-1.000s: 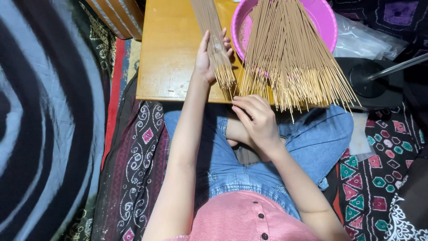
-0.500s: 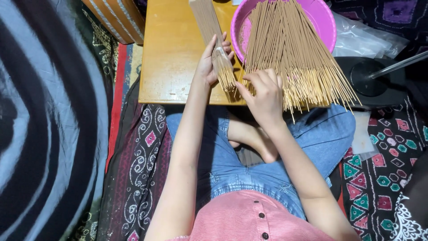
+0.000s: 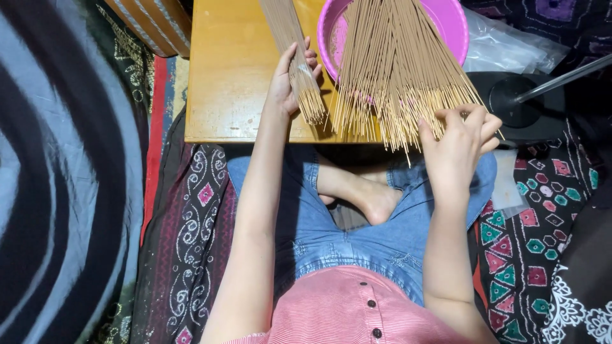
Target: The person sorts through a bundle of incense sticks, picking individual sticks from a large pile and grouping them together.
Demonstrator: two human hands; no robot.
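Two hands worked: left hand (image 3: 290,79) clasped a slim incense-stick bundle (image 3: 294,57); right hand (image 3: 456,150), fingers loosely curled, touched the fanned sticks (image 3: 395,70), probably light, brittle, best gripped near bare ends.

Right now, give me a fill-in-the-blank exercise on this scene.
1. The fanned incense sticks rest in a ____ basin.
2. The left hand presses a bundle of sticks onto the ____ table.
3. The right hand touches the fan's ____ ends.

Missing words: pink; wooden; lower
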